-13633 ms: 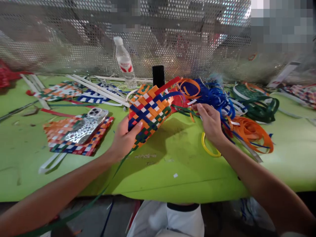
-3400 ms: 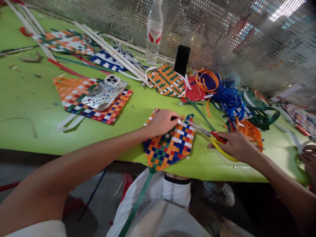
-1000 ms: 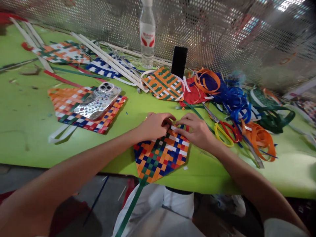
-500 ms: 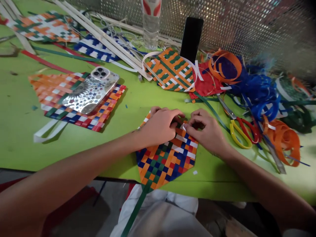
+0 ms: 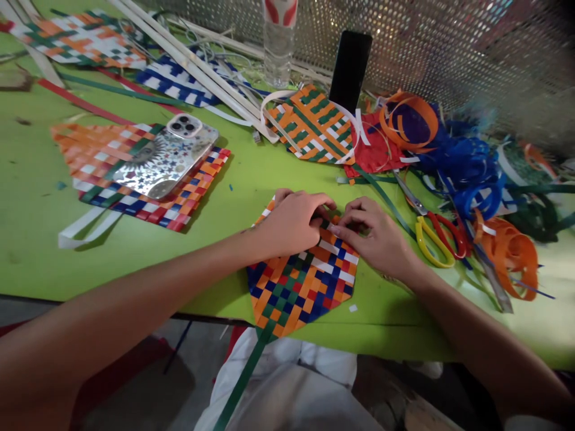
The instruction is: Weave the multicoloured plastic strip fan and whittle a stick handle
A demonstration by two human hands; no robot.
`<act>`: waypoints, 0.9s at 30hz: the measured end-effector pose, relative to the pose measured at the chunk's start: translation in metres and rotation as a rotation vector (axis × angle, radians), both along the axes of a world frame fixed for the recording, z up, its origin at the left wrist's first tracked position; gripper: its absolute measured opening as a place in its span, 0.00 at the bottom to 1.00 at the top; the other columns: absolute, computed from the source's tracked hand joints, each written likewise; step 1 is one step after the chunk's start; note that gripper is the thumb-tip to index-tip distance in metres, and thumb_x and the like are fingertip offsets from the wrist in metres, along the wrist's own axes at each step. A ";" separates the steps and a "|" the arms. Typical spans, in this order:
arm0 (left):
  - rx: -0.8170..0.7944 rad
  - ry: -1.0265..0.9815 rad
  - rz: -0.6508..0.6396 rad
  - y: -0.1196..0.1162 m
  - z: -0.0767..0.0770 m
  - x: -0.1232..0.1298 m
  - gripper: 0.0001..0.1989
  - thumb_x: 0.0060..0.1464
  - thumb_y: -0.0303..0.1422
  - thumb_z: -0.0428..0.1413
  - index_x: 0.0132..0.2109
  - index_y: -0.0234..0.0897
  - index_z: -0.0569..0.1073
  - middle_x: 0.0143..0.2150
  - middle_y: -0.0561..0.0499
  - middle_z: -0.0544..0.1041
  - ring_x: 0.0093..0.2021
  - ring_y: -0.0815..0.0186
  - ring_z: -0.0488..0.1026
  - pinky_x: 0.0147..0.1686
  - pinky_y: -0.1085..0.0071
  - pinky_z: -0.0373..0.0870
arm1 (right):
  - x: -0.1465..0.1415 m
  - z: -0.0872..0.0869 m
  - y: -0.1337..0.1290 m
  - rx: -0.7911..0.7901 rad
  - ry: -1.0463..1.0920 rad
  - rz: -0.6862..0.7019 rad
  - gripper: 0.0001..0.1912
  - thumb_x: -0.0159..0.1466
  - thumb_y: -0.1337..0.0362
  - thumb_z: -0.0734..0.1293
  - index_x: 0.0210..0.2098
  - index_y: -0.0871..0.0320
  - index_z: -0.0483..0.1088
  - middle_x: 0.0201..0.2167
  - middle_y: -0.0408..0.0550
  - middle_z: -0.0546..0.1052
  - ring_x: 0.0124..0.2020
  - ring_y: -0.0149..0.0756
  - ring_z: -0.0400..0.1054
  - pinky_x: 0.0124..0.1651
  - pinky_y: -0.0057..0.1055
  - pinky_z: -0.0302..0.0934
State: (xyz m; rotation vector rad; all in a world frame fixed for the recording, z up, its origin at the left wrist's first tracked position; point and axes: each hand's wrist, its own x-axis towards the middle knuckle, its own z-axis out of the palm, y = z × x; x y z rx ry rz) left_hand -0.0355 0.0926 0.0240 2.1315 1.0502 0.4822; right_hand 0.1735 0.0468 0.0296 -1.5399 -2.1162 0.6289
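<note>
woven mat [image 5: 305, 287] (partly under left hand [image 5: 294, 226])

The green tabletop [image 5: 36, 239] is backed by a perforated screen [image 5: 426, 54], through which scattered light is admitted; below, a grey floor [image 5: 204, 356] is dimly lit.

The woven piece [image 5: 294, 296], previously raised, now lies on the table [image 5: 148, 254]. The scissors [image 5: 423, 212], previously in the person's right hand [image 5: 376, 236], rest there; that hand apparently pinches a white strip [image 5: 331, 230].
</note>
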 end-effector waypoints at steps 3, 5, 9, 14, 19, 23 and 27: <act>-0.008 -0.014 -0.003 0.000 0.001 0.000 0.21 0.54 0.23 0.55 0.53 0.41 0.78 0.47 0.48 0.85 0.50 0.54 0.80 0.62 0.52 0.64 | 0.002 0.000 0.003 -0.012 0.012 0.025 0.15 0.69 0.50 0.69 0.32 0.54 0.75 0.42 0.50 0.72 0.47 0.42 0.69 0.50 0.42 0.66; -0.017 -0.023 -0.007 0.000 0.002 0.001 0.21 0.54 0.22 0.54 0.53 0.40 0.79 0.47 0.48 0.85 0.50 0.55 0.80 0.62 0.53 0.65 | 0.003 0.000 0.004 -0.024 0.016 0.037 0.16 0.69 0.50 0.69 0.32 0.54 0.75 0.42 0.50 0.72 0.47 0.42 0.69 0.50 0.41 0.66; -0.008 -0.025 -0.005 0.000 0.002 0.001 0.21 0.54 0.22 0.54 0.52 0.41 0.79 0.46 0.49 0.85 0.49 0.55 0.80 0.61 0.54 0.66 | -0.002 -0.004 0.003 -0.016 0.012 -0.014 0.16 0.69 0.50 0.69 0.31 0.53 0.75 0.42 0.49 0.72 0.45 0.42 0.70 0.48 0.41 0.66; -0.028 -0.026 -0.002 0.000 0.004 0.000 0.21 0.54 0.21 0.54 0.53 0.39 0.78 0.47 0.48 0.85 0.51 0.55 0.80 0.61 0.55 0.67 | -0.008 -0.009 -0.003 0.129 0.014 -0.160 0.11 0.68 0.52 0.71 0.37 0.52 0.75 0.41 0.50 0.73 0.44 0.43 0.70 0.48 0.43 0.67; -0.015 -0.042 -0.001 -0.001 0.001 -0.001 0.22 0.56 0.22 0.54 0.56 0.40 0.77 0.48 0.48 0.85 0.50 0.56 0.80 0.62 0.53 0.65 | 0.001 -0.015 -0.004 0.193 -0.018 -0.074 0.12 0.66 0.52 0.73 0.44 0.50 0.77 0.45 0.51 0.76 0.50 0.47 0.69 0.54 0.47 0.65; 0.046 -0.010 0.021 -0.003 -0.003 0.001 0.22 0.56 0.24 0.55 0.56 0.42 0.77 0.47 0.48 0.85 0.51 0.53 0.79 0.63 0.49 0.61 | 0.006 -0.021 -0.004 0.229 -0.041 -0.063 0.11 0.66 0.53 0.74 0.42 0.52 0.79 0.45 0.50 0.79 0.50 0.47 0.69 0.56 0.49 0.62; 0.109 0.009 0.016 -0.005 -0.005 0.002 0.18 0.59 0.28 0.58 0.55 0.43 0.78 0.48 0.48 0.84 0.53 0.52 0.77 0.60 0.50 0.62 | 0.005 -0.023 -0.004 0.177 -0.045 -0.075 0.12 0.65 0.51 0.74 0.40 0.51 0.79 0.44 0.49 0.79 0.50 0.47 0.70 0.56 0.49 0.61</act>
